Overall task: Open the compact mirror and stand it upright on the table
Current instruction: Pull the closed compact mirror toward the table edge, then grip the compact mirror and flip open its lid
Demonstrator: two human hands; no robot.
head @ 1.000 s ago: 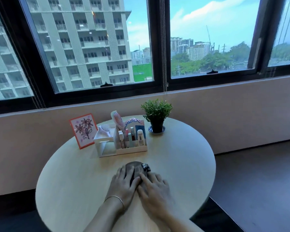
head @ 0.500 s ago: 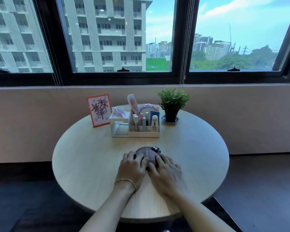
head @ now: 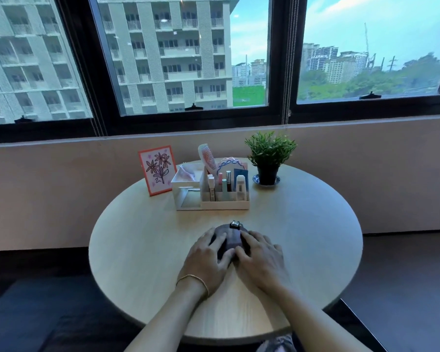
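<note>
A dark round compact mirror [head: 229,237] lies closed and flat on the round wooden table [head: 142,240], near its middle. A small metal clasp [head: 234,224] sits on its far edge. My left hand [head: 207,260] rests on the compact's left side with fingers spread over the lid. From the other side, my right hand [head: 261,260] covers its right part, fingertips on the lid. Both hands press on the compact together. Its near half is hidden under my fingers.
Behind the compact stands a white organizer [head: 211,194] with cosmetics, a comb and tissues. A framed flower card [head: 158,170] stands at the back left. At the back right is a potted plant [head: 268,158]. A wall with windows runs behind the table.
The camera view has shifted, so the table sits more centred and level. My fingers have crept a little further over the compact's lid. The compact stays closed in the same place.
</note>
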